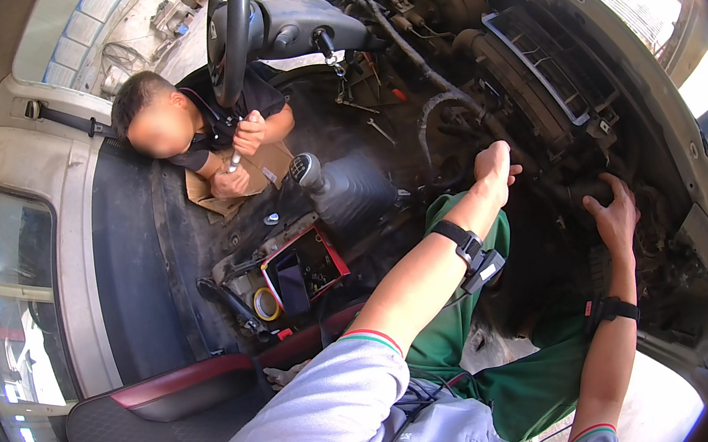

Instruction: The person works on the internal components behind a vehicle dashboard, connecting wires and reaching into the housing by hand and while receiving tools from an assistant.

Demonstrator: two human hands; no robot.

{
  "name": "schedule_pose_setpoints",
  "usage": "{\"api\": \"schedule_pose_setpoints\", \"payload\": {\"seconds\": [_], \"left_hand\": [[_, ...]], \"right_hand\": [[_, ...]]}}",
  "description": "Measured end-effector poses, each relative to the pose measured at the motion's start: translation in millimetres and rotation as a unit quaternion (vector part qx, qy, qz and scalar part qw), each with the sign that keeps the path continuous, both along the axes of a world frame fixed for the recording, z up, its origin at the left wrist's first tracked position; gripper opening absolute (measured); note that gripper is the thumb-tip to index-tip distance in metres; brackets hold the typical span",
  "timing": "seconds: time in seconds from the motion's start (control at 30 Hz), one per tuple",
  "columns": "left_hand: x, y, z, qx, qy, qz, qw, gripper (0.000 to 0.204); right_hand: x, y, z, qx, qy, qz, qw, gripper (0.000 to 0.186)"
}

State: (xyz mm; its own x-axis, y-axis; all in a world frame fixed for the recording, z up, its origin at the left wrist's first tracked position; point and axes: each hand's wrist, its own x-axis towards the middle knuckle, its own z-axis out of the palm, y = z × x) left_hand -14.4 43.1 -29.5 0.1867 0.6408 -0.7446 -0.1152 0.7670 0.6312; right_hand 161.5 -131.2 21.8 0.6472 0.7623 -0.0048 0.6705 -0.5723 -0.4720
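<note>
Nearest the lens, a light-grey cloth shirt with red-and-green sleeve trim [294,414], above dark-green cloth trousers [534,393]. To the right of the black gear lever with a round knob and pleated rubber boot [306,172], a dark, dusty, stripped dashboard frame [522,81]. Farther right of that lever, the right hand [614,211] at a dark cylindrical part [582,191], thumb set apart from the fingers; cannot tell if gripping or merely resting. Closer on the lever's right, the left hand [497,172] near a dark wrapped wiring bundle [433,74], fingers loosely curled; cannot tell if pinching anything. Probably best to steady the cylindrical part from the right before loading it, to feel for hidden edges with the left, and to avoid dragging on the wiring. Keep the black wrist straps [460,243] clear of protruding brackets, for fear of snagging. Mind the co-worker in a dark shirt [267,99], above and left of the lever, and work without sudden pulls.
</note>
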Motion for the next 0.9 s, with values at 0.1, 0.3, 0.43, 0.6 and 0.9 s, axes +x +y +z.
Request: {"api": "schedule_pose_setpoints", "payload": {"seconds": [0.1,0.3,0.43,0.6,0.9], "left_hand": [[-0.1,-0.2,-0.2,0.002,-0.002,0.002,1.000,0.027],[-0.2,-0.9,2.2,0.001,0.000,0.003,1.000,0.026],[0.0,-1.7,5.5,0.003,0.008,0.000,1.000,0.030],[0.0,-1.8,7.0,0.006,0.015,-0.008,1.000,0.034],[0.4,-1.3,5.0,0.002,0.010,-0.005,1.000,0.034]], "right_hand": [[-1.1,0.1,1.0,-0.001,-0.003,-0.003,1.000,0.055],[-1.0,-0.4,0.7,0.007,-0.004,0.003,1.000,0.055],[3.3,-0.4,-3.6,0.020,0.005,0.011,1.000,0.056],[2.0,0.1,-2.6,0.016,0.009,0.008,1.000,0.055],[1.0,0.5,-1.2,0.005,0.001,0.005,1.000,0.056]]}}
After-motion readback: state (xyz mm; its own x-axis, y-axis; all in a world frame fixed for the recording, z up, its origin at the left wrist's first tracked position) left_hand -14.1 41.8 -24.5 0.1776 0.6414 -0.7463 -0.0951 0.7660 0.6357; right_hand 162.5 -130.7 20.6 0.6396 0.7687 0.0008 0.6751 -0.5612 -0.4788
